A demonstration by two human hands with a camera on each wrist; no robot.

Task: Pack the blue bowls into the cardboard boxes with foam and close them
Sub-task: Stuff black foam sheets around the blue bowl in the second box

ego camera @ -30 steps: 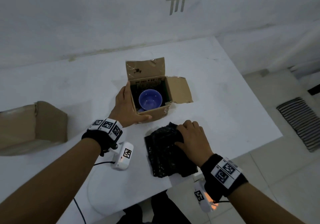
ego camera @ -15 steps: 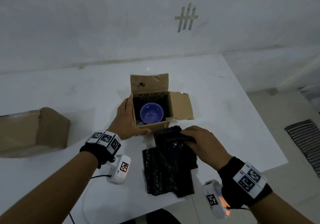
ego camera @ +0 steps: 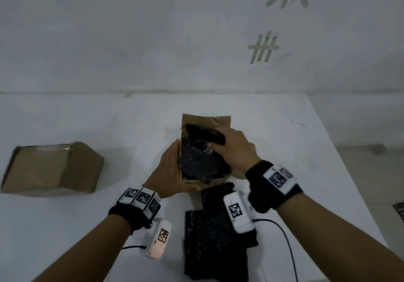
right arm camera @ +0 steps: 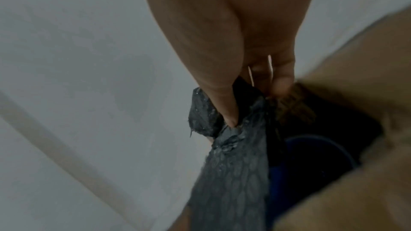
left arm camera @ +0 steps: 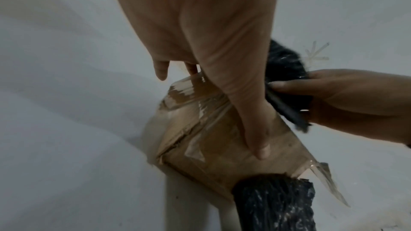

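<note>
An open cardboard box (ego camera: 218, 121) stands mid-table. My left hand (ego camera: 172, 172) grips its near-left corner, thumb (left arm camera: 255, 129) flat along the front wall (left arm camera: 222, 155) and fingers down the left side. My right hand (ego camera: 234, 150) pinches a black foam sheet (ego camera: 199, 163) and holds it over the box opening, so the head view shows no bowl. In the right wrist view the thumb and fingers (right arm camera: 224, 108) clamp the foam's top edge (right arm camera: 231, 164), and the blue bowl (right arm camera: 311, 154) shows inside the box beneath it.
More black foam sheets (ego camera: 214, 238) lie stacked at the table's near edge in front of the box. A closed cardboard box (ego camera: 50, 168) sits at the left. The table's right edge (ego camera: 341, 172) drops to the floor; a wall stands behind.
My right hand lifted one foam sheet off the stack and carried it up over the box opening, covering the bowl. My left hand kept its hold on the box.
</note>
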